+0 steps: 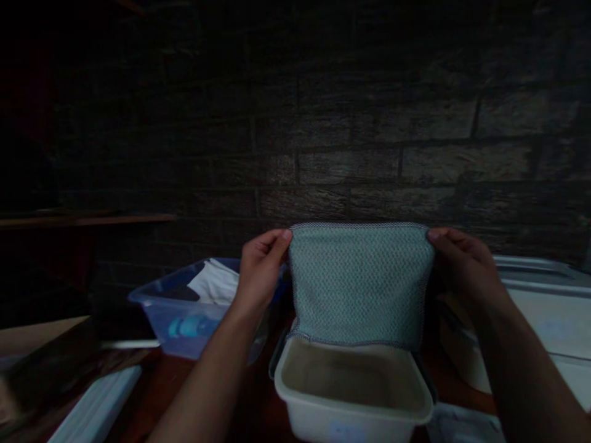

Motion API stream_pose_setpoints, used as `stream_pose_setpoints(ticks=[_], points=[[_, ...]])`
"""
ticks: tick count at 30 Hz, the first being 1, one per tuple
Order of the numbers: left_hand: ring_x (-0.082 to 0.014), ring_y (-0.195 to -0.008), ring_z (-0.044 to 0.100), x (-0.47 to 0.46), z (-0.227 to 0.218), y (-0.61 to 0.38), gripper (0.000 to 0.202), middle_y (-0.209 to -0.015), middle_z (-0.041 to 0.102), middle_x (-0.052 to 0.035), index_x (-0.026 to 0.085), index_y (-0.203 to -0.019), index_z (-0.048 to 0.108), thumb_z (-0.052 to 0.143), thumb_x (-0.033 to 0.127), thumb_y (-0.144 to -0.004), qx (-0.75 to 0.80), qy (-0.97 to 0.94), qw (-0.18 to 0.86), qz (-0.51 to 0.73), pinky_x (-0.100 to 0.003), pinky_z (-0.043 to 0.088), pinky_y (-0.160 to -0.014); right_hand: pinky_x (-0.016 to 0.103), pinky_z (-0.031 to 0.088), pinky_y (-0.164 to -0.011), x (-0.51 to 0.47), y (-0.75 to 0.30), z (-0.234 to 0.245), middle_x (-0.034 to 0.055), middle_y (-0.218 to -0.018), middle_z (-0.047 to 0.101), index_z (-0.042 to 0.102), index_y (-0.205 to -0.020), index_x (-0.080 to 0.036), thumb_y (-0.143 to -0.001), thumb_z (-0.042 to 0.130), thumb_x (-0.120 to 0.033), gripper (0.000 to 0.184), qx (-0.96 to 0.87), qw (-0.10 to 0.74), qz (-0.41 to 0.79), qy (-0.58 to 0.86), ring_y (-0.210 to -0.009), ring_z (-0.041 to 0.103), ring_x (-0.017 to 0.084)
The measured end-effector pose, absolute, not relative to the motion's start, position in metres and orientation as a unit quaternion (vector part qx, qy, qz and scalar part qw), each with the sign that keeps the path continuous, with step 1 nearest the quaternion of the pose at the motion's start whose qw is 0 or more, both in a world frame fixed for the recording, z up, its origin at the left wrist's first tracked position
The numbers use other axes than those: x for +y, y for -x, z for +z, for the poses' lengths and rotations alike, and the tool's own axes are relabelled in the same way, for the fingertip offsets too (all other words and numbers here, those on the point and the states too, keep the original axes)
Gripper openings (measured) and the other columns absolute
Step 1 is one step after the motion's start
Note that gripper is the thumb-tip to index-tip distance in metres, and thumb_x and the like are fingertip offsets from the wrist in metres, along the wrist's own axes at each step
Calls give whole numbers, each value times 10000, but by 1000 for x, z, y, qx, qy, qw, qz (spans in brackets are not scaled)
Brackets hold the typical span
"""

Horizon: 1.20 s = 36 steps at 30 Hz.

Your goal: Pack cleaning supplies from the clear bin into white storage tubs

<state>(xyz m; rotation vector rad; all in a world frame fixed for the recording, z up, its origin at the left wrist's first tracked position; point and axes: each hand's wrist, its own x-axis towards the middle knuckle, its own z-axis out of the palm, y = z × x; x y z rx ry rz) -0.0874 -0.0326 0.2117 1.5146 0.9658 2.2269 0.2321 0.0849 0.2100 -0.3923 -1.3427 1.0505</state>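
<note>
A light green textured cloth point(360, 283) with a dark-and-white edge hangs spread out in front of me. My left hand point(263, 264) pinches its upper left corner between thumb and fingers. Its upper right corner is pinched by my right hand point(464, 261). Below the cloth stands an open cream plastic tub point(355, 406) with nothing visible inside. The cloth's lower edge hangs at the tub's far rim; whether it touches the rim I cannot tell.
A clear bluish bin point(184, 320) at left holds a white cloth point(215, 283) and a blue item. A cardboard box point(41, 351) sits at far left. White lidded containers point(545, 314) stand at right. Behind is a dark brick wall point(346, 123); a wooden shelf point(87, 220) juts in from the left.
</note>
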Motion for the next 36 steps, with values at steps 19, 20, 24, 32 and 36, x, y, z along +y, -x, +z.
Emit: stream_pose_setpoints(ticks=[19,20,24,32,36], points=[[-108,-621,588,-40,217,83,215,-731,709,-10,206,-828,808,825,417,-794,327,-531,69,779,-207,460,-543,321,333,-557,83,-235,213,29,-695,600,776,-793,-185,-688,865,-242,149,-553,725,350,216,-585,535,147],[-108,-617,586,-39,217,83,216,-726,705,-8,206,-830,807,824,418,-795,328,-530,70,779,-208,459,-541,322,337,-561,82,-234,213,30,-697,604,777,-798,-183,-690,866,-244,152,-552,724,352,216,-585,534,146],[-106,-608,580,-39,217,84,216,-723,703,-6,207,-841,808,819,419,-800,332,-525,67,781,-208,445,-531,316,357,-591,81,-230,212,27,-712,615,774,-813,-173,-706,864,-238,154,-554,728,358,190,-613,549,144],[-109,-622,562,-37,218,86,185,-740,702,-5,210,-833,810,812,393,-808,337,-514,31,788,-212,428,-551,257,344,-540,77,-224,212,-13,-681,579,746,-811,-175,-769,838,-270,139,-569,721,367,150,-592,497,111],[-97,-589,529,-37,219,88,163,-717,681,10,215,-843,806,809,376,-813,344,-496,16,797,-206,392,-534,247,333,-489,78,-224,212,-32,-637,528,737,-803,-212,-799,819,-351,162,-582,706,374,151,-546,441,111]])
